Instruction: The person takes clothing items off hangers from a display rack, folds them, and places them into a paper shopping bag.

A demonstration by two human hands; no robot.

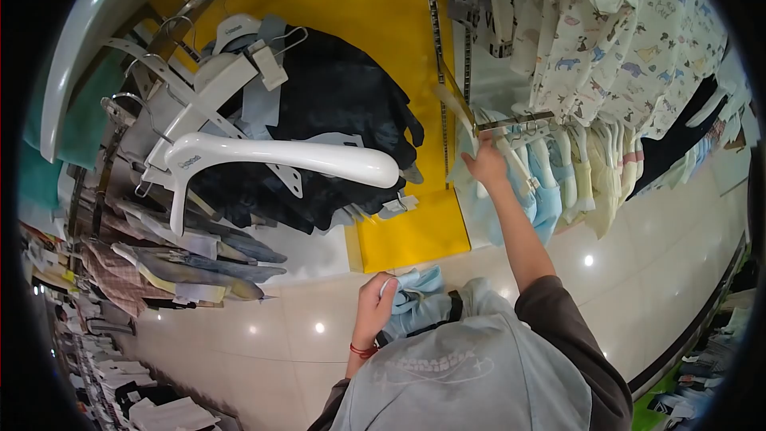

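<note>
My left hand (373, 313), with a red bracelet at the wrist, is closed around a bunched light blue garment (415, 291) in front of my body. Ahead and to the right, my right arm reaches up to a clothes rail. There my right hand (487, 166) grips a pale hanger (455, 104) at the rail's front end, its fingers partly hidden. Small light blue clothes (546, 203) hang right beside that hand, followed by cream ones (602, 183) on white hangers.
Large white hangers (279, 158) and dark clothes (343, 88) crowd the left, before a yellow panel (415, 235). Printed white garments (622, 48) hang at upper right. Below is a shiny tiled floor (303, 319). Folded clothes (171, 413) lie at lower left.
</note>
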